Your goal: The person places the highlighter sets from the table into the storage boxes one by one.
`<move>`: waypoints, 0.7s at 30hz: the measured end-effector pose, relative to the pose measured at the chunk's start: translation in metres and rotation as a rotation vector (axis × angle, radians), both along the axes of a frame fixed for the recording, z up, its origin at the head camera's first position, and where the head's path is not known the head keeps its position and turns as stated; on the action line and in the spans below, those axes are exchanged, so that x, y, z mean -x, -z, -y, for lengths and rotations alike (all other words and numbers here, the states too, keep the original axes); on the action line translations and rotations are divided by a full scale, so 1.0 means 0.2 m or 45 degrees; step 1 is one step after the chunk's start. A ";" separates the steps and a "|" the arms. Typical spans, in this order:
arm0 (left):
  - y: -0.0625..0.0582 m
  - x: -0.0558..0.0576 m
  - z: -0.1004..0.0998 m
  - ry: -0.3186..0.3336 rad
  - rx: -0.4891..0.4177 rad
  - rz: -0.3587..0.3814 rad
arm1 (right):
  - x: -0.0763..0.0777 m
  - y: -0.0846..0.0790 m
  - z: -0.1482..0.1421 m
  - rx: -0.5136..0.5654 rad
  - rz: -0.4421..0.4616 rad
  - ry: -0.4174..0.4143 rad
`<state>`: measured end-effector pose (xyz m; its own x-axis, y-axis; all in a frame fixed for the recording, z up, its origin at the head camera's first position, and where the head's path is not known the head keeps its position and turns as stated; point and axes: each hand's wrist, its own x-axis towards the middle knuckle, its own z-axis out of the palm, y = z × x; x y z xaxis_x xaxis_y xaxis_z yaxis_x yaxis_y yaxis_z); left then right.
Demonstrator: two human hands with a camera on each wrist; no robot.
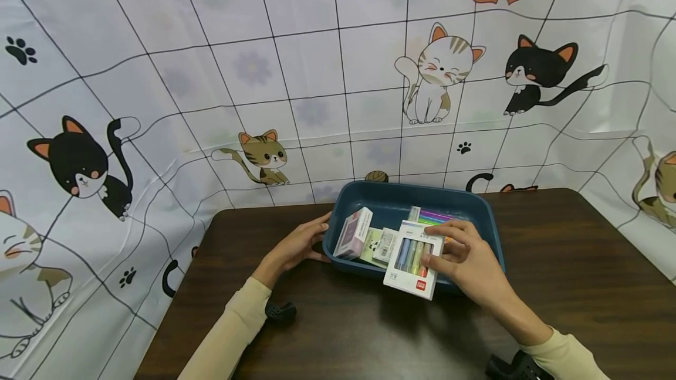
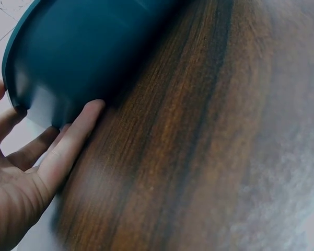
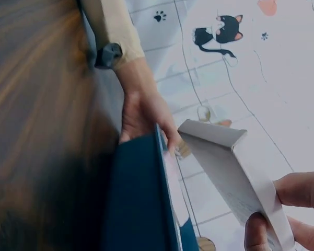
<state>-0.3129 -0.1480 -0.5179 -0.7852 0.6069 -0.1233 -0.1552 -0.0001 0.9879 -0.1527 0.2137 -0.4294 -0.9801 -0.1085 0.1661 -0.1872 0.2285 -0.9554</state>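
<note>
A white box of coloured pens (image 1: 414,258) with a clear front window is pinched between the thumb and fingers of my right hand (image 1: 465,260). It is tilted over the near rim of a dark blue plastic bin (image 1: 417,192); the right wrist view shows the box's plain white back (image 3: 219,172). My left hand (image 1: 296,246) is at the bin's left end. In the left wrist view its spread, mostly straight fingers (image 2: 68,144) touch the bin's outer wall (image 2: 89,57).
Inside the bin are a white and mauve box (image 1: 355,233), a pale green packet (image 1: 371,245), a small white packet (image 1: 386,244) and a pack with rainbow stripes (image 1: 435,216). The bin stands on a dark wooden table (image 1: 369,339), before a cat-print cloth (image 1: 317,75).
</note>
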 end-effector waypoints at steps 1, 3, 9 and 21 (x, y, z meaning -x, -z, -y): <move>0.00 0.00 0.00 0.001 0.000 0.000 | 0.01 0.00 -0.01 -0.013 0.002 0.010; 0.00 0.00 0.00 0.001 0.000 0.005 | 0.02 -0.01 -0.04 -0.050 0.012 0.036; 0.00 0.00 0.00 -0.026 0.005 0.014 | 0.07 0.00 -0.11 -0.144 0.083 0.145; 0.01 0.01 0.00 -0.025 0.022 0.017 | 0.12 0.03 -0.21 -0.088 0.143 0.250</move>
